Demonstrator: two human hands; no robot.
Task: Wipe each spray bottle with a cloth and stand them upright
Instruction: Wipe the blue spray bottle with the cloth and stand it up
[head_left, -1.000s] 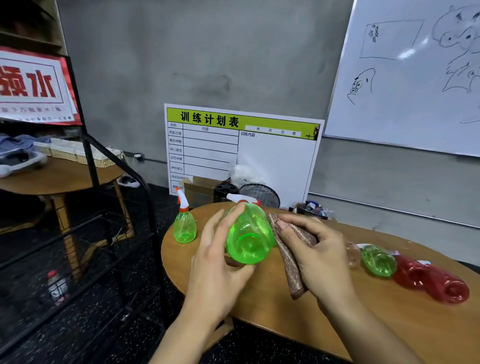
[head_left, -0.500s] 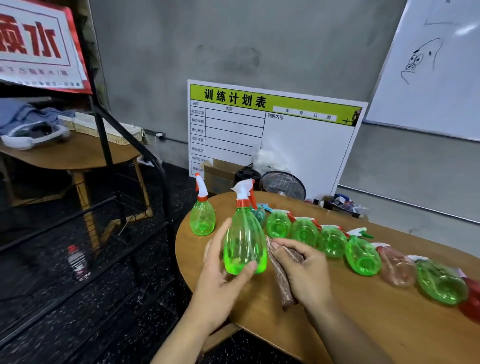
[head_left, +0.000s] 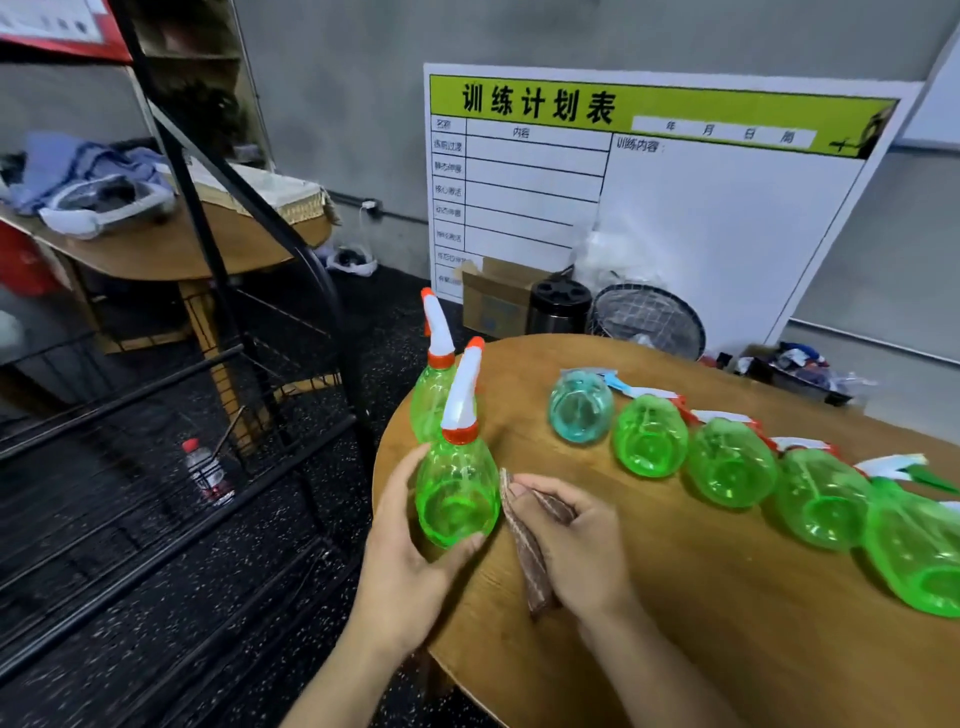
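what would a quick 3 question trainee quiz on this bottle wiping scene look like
1. True or false: the left hand grips an upright green spray bottle.
2. What does the right hand hold? A sponge, B brown cloth, C brush.
3. What colour is the lying bottle nearest the upright ones?

Key: 1 true. 2 B. 3 teal, the teal bottle on the wooden table.
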